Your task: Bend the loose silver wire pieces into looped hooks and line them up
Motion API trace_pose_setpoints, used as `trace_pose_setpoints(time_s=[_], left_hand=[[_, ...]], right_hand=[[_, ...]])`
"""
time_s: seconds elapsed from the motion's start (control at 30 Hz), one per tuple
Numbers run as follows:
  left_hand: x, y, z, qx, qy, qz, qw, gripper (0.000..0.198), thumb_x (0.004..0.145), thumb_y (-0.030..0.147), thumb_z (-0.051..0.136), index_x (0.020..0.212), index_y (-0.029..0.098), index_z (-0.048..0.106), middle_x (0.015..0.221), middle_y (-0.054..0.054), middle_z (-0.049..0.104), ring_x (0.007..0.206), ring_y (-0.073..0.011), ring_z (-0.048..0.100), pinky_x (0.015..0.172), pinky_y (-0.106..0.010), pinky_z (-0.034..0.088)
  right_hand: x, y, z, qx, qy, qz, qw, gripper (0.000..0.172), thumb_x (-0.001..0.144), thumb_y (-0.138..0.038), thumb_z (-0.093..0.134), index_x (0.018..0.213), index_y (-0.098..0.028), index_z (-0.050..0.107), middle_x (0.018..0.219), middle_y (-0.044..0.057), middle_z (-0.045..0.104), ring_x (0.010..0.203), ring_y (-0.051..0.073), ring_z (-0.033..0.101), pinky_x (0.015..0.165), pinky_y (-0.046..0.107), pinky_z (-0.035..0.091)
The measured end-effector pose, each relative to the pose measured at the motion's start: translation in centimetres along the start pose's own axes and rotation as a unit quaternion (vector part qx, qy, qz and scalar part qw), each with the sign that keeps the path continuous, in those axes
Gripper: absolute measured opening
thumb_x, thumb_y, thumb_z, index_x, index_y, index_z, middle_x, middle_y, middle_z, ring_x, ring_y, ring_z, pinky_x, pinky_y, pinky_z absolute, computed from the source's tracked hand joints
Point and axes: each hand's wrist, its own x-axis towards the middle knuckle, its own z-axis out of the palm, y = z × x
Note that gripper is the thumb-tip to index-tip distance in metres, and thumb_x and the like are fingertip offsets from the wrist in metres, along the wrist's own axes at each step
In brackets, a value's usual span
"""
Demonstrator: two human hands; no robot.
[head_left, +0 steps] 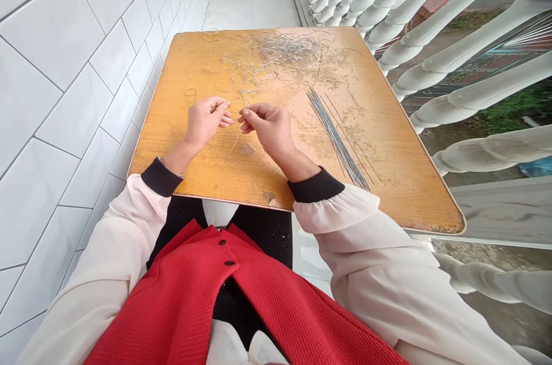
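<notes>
Above the near half of the wooden table, my right hand (271,126) pinches a thin, pale wire-like strand (235,141) between thumb and forefinger. One end of the strand hangs down to the left, and fine loops show just above the fingertips. My left hand (206,120) is a short gap to the left, thumb and forefinger pressed together; anything between them is too small to make out. Beyond the hands lies a tangled heap of thin grey wire (288,49), with loose curls trailing towards me. Right of my right hand rests a bundle of straight grey wires (338,138).
The tabletop (207,175) has worn, peeling patches. A few single straight wires and a thin loop lie beside the bundle. A white tiled wall (81,66) runs along the left, and a white balustrade (466,95) stands close on the right.
</notes>
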Motion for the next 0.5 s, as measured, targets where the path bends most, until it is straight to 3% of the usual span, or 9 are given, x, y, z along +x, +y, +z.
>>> trace_pose_setpoints(time_s=[0.2, 0.3, 0.4, 0.5], left_hand=[[0.1, -0.3, 0.0, 0.001, -0.004, -0.006, 1.0, 0.018, 0.1, 0.02, 0.057, 0.084, 0.017, 0.064, 0.071, 0.002, 0.07, 0.062, -0.0063, 0.069, 0.063, -0.016, 0.055], [0.3, -0.4, -0.7, 0.097, -0.011, 0.067, 0.993, 0.018, 0.096, 0.019, 0.062, 0.078, 0.018, 0.065, 0.072, 0.001, 0.068, 0.069, -0.0084, 0.068, 0.07, -0.02, 0.055], [0.5, -0.4, -1.3, 0.23, 0.022, 0.162, 0.959, 0.019, 0.089, 0.016, 0.069, 0.07, 0.019, 0.066, 0.07, 0.001, 0.065, 0.072, -0.0108, 0.063, 0.075, -0.025, 0.052], [0.5, -0.5, -1.4, 0.26, 0.031, 0.186, 0.947, 0.025, 0.089, 0.016, 0.067, 0.065, 0.019, 0.063, 0.065, 0.002, 0.06, 0.068, -0.0112, 0.06, 0.072, -0.025, 0.05]], right_hand=[[-0.1, -0.5, -0.2, -0.026, -0.007, -0.009, 1.0, 0.022, 0.087, -0.01, 0.07, 0.067, -0.016, 0.065, 0.062, -0.001, 0.067, 0.05, 0.006, 0.058, 0.053, 0.018, 0.049], [0.1, -0.3, -0.4, -0.045, -0.005, -0.008, 0.999, 0.022, 0.088, -0.012, 0.07, 0.066, -0.016, 0.064, 0.062, -0.001, 0.066, 0.051, 0.007, 0.058, 0.054, 0.019, 0.049], [0.3, -0.2, -0.4, -0.062, -0.002, 0.0, 0.998, 0.022, 0.087, -0.009, 0.068, 0.067, -0.016, 0.065, 0.061, -0.001, 0.065, 0.052, 0.008, 0.058, 0.054, 0.02, 0.048], [0.2, -0.2, -0.3, -0.047, -0.02, 0.001, 0.999, 0.024, 0.089, -0.007, 0.065, 0.067, -0.016, 0.066, 0.063, -0.001, 0.066, 0.056, 0.008, 0.058, 0.058, 0.021, 0.048]])
